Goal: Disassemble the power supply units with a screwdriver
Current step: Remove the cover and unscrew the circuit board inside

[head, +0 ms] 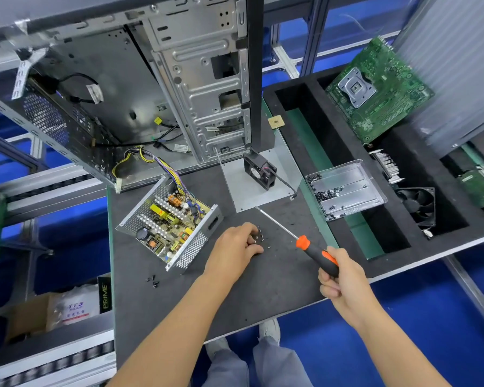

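An opened power supply unit lies on the dark work mat, its lid off and the circuit board with coils and heatsinks showing. Its wire bundle runs up toward the computer case. My right hand grips the black and orange handle of a screwdriver, whose shaft points up-left above the mat. My left hand rests knuckles up on the mat, its fingertips curled over several small black screws. Whether it pinches one I cannot tell.
An open computer case stands behind. A black fan sits on a metal plate. A metal tray with screws lies right, beside foam compartments holding a motherboard and heatsink. More loose screws lie left.
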The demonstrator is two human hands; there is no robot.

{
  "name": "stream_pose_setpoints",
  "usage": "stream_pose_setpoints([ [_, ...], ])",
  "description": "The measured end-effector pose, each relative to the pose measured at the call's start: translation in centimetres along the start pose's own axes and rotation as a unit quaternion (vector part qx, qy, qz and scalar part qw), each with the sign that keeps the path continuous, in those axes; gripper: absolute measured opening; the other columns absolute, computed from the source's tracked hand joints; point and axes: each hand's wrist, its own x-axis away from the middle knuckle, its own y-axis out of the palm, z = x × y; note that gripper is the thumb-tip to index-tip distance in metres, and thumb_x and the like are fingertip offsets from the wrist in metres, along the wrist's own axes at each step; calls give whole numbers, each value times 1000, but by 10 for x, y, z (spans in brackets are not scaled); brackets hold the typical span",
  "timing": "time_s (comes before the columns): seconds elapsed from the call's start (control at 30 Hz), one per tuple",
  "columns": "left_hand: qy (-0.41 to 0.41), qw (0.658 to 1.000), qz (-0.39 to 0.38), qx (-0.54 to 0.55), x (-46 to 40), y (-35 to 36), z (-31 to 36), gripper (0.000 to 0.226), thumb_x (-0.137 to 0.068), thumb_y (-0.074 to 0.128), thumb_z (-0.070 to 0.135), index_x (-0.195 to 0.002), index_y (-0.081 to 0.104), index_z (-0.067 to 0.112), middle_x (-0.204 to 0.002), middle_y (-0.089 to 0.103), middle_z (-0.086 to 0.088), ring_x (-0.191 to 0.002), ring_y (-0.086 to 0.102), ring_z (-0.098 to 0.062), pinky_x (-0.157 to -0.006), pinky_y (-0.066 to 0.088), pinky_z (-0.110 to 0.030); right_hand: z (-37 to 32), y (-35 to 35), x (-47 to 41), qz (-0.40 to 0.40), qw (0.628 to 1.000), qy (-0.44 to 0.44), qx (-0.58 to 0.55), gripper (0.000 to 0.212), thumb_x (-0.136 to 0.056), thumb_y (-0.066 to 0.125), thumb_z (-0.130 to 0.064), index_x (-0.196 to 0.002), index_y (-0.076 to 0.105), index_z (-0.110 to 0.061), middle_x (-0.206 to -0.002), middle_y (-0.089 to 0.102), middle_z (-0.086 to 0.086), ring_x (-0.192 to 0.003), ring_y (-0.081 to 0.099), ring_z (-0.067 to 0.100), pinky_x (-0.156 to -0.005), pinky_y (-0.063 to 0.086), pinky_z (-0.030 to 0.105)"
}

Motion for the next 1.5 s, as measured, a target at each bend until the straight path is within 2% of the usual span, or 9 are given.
stream_pose_setpoints([
  [0.3,144,923,328,-139,36,-43,-9,29,-83,81,28,-101,67,10,-92,62,-5,-86,56,-26,-80,43,-37,-15,10,-3,-38,999,-16,-21,25,-96,56,-30,-76,56,-15,-57,42,8,-42,20,13,-35,20,23],
  [0.5,-116,980,131,-90,49,-70,-30,50,-90,72,36,-133,54,18,-118,61,1,-112,54,-24,-93,45,-36,-31,33,-7,-98,994,-47,-10,31,-95,57,-30,-66,61,-18,-59,39,8,-41,20,13,-35,22,23],
  [0.6,-116,985,91,-85,53,-70,-35,11,-100,57,20,-106,53,12,-94,60,-3,-91,57,-31,-79,49,-42,-40,43,-11,-127,989,-78,4,27,-93,60,-30,-70,62,-18,-62,37,9,-42,20,13,-36,24,23],
  [0.73,-99,990,56,-82,58,-78,-41,21,-101,52,17,-89,35,18,-70,38,6,-74,40,-27,-63,36,-35,-58,53,-15,-152,978,-136,44,26,-80,70,-39,-75,67,-14,-61,36,8,-44,21,14,-37,25,22],
  [1.0,-62,992,6,-109,72,-82,-53,11,-104,49,24,-113,52,20,-94,60,-3,-86,56,-29,-75,48,-37,-108,86,5,-133,901,-326,255,33,-72,68,-47,-92,73,-21,-61,52,16,-45,35,19,-44,27,23],
  [1.1,-52,995,-15,-83,71,-83,-61,26,-101,55,28,-127,57,28,-106,65,-1,-96,59,-26,-77,47,-33,-121,110,25,-137,852,-383,331,26,-69,66,-48,-84,73,-29,-55,60,-5,-45,44,15,-42,34,17],
  [1.23,-95,990,2,108,67,-87,-71,51,-86,77,39,-132,57,41,-113,67,17,-101,61,-1,-91,49,-19,-127,142,36,-156,789,-423,416,4,-73,73,-37,-75,72,-34,-65,67,-2,-57,57,24,-51,41,29],
  [1.37,-95,968,3,232,62,-87,-76,57,-79,85,30,-128,57,35,-118,66,15,-106,62,5,-99,49,-19,-124,167,31,-164,740,-437,484,19,-76,78,-20,-65,69,-33,-51,56,-15,-47,46,10,-45,31,10],
  [1.5,-85,957,-25,276,58,-85,-81,40,-84,76,14,-111,53,32,-121,64,13,-112,62,0,-103,49,-26,-121,186,33,-166,698,-436,543,14,-71,67,-46,-66,67,-33,-55,58,-16,-55,52,8,-52,35,10],
])
